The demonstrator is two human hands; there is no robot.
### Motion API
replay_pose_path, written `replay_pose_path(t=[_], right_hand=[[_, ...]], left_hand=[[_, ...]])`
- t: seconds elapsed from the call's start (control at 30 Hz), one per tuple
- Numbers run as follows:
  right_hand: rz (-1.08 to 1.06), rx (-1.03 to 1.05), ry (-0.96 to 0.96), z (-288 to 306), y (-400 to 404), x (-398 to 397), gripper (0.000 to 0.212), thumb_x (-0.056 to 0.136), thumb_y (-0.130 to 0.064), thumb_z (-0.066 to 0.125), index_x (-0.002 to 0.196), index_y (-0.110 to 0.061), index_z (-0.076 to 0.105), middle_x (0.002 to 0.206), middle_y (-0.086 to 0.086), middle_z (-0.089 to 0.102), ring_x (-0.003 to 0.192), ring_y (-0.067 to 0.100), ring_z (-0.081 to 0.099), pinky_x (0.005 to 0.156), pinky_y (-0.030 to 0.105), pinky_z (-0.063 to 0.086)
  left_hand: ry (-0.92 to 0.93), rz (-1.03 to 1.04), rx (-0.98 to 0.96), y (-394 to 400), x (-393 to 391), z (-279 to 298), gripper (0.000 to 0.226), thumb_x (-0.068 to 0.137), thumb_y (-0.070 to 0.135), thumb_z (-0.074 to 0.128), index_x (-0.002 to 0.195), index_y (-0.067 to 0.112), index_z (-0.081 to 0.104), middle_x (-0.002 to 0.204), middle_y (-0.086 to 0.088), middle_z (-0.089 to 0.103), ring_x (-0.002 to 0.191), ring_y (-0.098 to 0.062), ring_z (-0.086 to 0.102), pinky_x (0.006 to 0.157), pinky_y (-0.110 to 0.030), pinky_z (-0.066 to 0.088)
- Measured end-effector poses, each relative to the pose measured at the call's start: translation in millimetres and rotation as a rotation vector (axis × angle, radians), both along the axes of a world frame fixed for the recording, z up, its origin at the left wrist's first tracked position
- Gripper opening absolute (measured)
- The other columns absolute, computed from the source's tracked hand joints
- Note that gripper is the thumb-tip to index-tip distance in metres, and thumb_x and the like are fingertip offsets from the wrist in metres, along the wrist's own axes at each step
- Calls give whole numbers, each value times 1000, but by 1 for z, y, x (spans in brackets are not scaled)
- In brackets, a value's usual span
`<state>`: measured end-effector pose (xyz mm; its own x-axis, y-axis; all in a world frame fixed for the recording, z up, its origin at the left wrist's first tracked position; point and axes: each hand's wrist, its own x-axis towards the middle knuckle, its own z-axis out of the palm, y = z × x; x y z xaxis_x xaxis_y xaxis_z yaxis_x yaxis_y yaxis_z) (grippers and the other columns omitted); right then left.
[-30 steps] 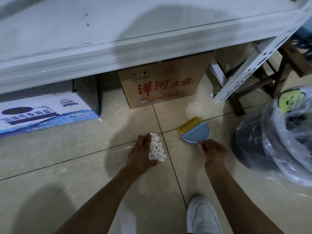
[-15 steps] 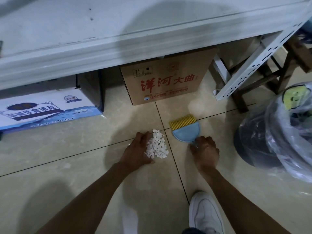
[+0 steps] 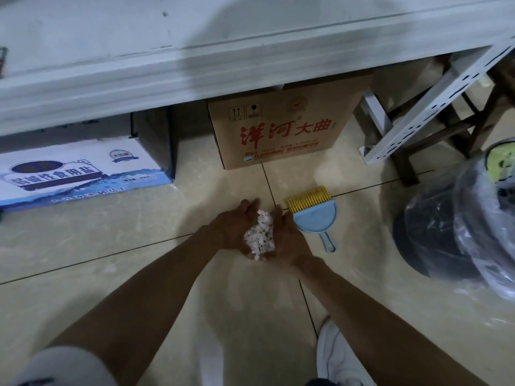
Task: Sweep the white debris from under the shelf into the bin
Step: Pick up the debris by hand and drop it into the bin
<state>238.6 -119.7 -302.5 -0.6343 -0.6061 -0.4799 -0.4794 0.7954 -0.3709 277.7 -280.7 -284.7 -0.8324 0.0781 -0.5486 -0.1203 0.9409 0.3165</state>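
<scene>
— Both hands were cupped together around the white debris (image 3: 260, 237), left hand (image 3: 232, 228) and right hand (image 3: 288, 238) pressed side to side, the heap lying between the palms.

— So the gathering looked done?

— Mostly, by my judgement. No loose pieces showed on the tiles (image 3: 111, 232) around the hands, though under the shelf (image 3: 195, 73), beyond the fingertips, it was too dark to tell.

— And the brush?

— Blue hand brush (image 3: 315, 215) lay just right of the right hand, untouched.

— What was left?

— Carrying the load to the bin (image 3: 451, 232), well off to the right, and dropping it in.
</scene>
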Motion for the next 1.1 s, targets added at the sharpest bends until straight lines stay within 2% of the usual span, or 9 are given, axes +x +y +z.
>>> replay_pose_path(t=[0.1,0.2,0.3,0.37,0.43,0.53,0.7,0.9,1.1], right_hand=[[34,46,11,-8,-16,-18,123,66,-54,75,153,-9,0,150,22,21,133,36,33,105,39,40],[27,32,-31,8,-16,-21,106,66,-41,81,147,-12,19,138,16,34,120,32,49,97,37,46],[73,-32,17,14,-3,-13,79,76,-27,75,141,-8,34,136,18,39,122,32,47,101,35,43],[79,-94,33,10,8,-5,75,76,-26,74,140,-9,38,139,18,39,126,29,45,104,31,39],[41,-148,22,7,18,3,78,75,-25,74,141,-6,38,140,20,38,128,32,44,105,34,39],[-14,-165,59,8,28,10,96,72,-32,77,148,-2,27,146,27,32,136,39,38,108,40,40],[12,-65,36,11,25,15,111,71,-40,78,152,-8,10,152,21,18,135,31,39,107,32,40],[68,-60,-43,18,17,6,112,74,-28,79,153,-9,2,154,21,8,130,33,46,107,33,41],[130,-82,-29,14,10,-2,93,76,-22,75,150,-14,19,139,17,30,113,32,57,98,36,49]], left_hand=[[-25,-25,19,-2,-7,-2,125,70,50,78,153,21,-10,157,-14,10,143,-29,30,109,-39,42],[24,4,53,-7,0,-11,121,66,58,77,152,36,-5,158,-6,18,140,-30,35,107,-37,44],[143,134,168,-7,17,-13,94,73,44,78,147,26,24,140,0,38,120,-22,54,93,-28,48],[250,145,191,-4,28,-9,79,72,45,78,138,29,39,126,2,40,105,-15,58,88,-32,53],[307,183,233,-2,37,-7,76,72,45,79,136,27,43,125,0,40,102,-16,59,88,-36,55],[272,227,215,-2,45,-7,107,65,46,84,150,16,25,140,-5,32,120,-22,53,100,-32,49],[230,194,47,17,53,-11,129,60,55,83,153,12,7,147,-7,21,125,-25,48,100,-34,48],[225,316,79,33,46,-12,121,66,45,83,154,11,7,146,-11,24,120,-28,54,96,-36,49],[260,319,166,29,40,-11,87,71,32,81,143,13,37,127,-11,38,107,-31,59,94,-35,51]])
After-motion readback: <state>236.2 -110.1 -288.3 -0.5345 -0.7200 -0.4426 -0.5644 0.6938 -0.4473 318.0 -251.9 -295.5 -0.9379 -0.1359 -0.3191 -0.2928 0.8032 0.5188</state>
